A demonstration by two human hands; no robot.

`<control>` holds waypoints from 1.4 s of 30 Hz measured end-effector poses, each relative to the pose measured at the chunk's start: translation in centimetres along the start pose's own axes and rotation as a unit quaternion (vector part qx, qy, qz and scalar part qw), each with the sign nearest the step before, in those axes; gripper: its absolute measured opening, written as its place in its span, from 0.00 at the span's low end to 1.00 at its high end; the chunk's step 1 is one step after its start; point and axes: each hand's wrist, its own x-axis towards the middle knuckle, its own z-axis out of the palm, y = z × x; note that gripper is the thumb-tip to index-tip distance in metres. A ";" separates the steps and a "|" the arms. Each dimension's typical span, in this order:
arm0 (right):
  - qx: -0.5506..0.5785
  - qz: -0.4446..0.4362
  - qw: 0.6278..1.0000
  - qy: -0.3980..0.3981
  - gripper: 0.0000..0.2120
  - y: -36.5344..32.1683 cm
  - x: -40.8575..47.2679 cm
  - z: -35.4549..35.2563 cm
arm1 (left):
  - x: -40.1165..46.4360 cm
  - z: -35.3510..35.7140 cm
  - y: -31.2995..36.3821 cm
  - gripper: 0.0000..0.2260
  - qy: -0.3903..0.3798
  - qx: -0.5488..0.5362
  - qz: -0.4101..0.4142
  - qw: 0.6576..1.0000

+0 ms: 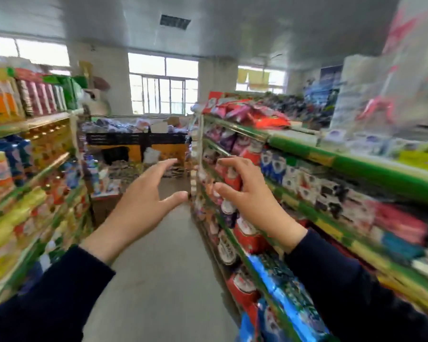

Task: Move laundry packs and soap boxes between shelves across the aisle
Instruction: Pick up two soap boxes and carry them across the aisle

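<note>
Both hands are raised in the middle of the aisle and neither one holds anything. The left hand point(143, 206) is spread, with the fingers straight and the thumb pointing to the right, so a wide gap stays open between thumb and fingers. The right hand point(247, 193) is also empty, but its fingers are curved like a claw and the thumb stands opposite them, as if it prepares to take something bulky. I judge that the hands are held this way, palms facing each other with a space between them, because a soft pack needs two hands, one on each side. The task's things are not in the grip: red laundry packs point(247, 233) stand just beside and below the right hand, on the right shelf point(356, 166), and a blue pack point(282, 292) lies lower, near the right sleeve point(351, 292). They stand upright with the front to the aisle, probably so a customer can read them. The left shelf point(22, 124), across from the left hand, carries yellow and orange goods, too blurred to name. Soap boxes I cannot find with certainty. It seems the person is between two carries.
</note>
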 end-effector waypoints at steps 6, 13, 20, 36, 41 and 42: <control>-0.072 0.070 0.994 0.035 0.24 6.7 -2.6 -12.1 | 6.2 10.6 9.2 0.30 -0.054 -0.120 0.094 0.987; -0.155 0.125 0.978 0.058 0.25 12.7 -4.2 -22.1 | 11.2 20.2 17.7 0.31 -0.104 -0.210 0.157 0.959; -0.232 0.174 0.954 0.072 0.23 17.7 -1.8 -28.2 | 18.7 26.3 21.3 0.28 -0.150 -0.262 0.163 0.939; -0.430 0.349 0.832 -0.032 0.25 30.8 17.3 -33.9 | 45.3 38.5 20.9 0.26 -0.319 -0.165 0.309 0.881; -0.473 0.410 0.774 -0.092 0.26 34.1 19.8 -33.1 | 47.9 42.1 21.8 0.29 -0.368 -0.116 0.397 0.833; -0.479 0.417 0.765 -0.108 0.25 34.6 20.1 -33.0 | 48.2 42.6 21.8 0.30 -0.368 -0.114 0.411 0.826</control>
